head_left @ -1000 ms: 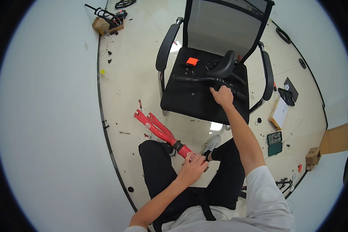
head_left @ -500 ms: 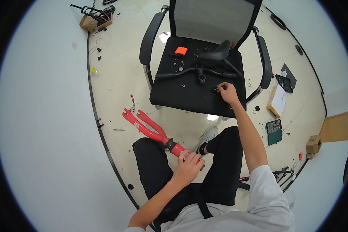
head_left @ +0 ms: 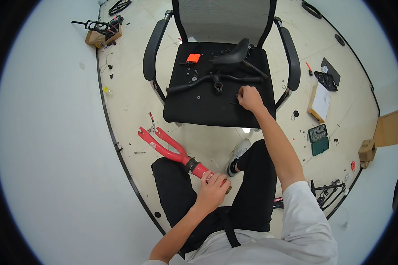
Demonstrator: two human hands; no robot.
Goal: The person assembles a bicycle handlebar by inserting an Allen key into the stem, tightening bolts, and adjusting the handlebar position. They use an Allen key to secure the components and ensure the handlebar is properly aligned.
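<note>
A red bicycle fork [head_left: 179,156] lies slantwise over my left thigh, its two prongs pointing away to the left. It has a red tube with a black collar at its near end. My left hand [head_left: 211,190] is wrapped round that tube. My right hand [head_left: 250,98] is at the right of the black chair seat [head_left: 194,112], fingertips pinched at a small dark piece I cannot make out. Beyond it on the seat lie a black handlebar [head_left: 185,86] with its clamp, a black saddle [head_left: 234,56] on its post, an orange piece [head_left: 193,58] and several small washers.
Armrests [head_left: 150,57] flank the seat. On the floor to the right are a white-topped box [head_left: 320,102], an opened green case [head_left: 319,146] and a black frame [head_left: 329,194]. A cardboard box with parts [head_left: 115,33] stands at the far left by the wall.
My view has shifted, so the chair appears further left. The right hand stays low over the seat, its fingers now tucked further under. The left hand keeps its hold on the fork.
</note>
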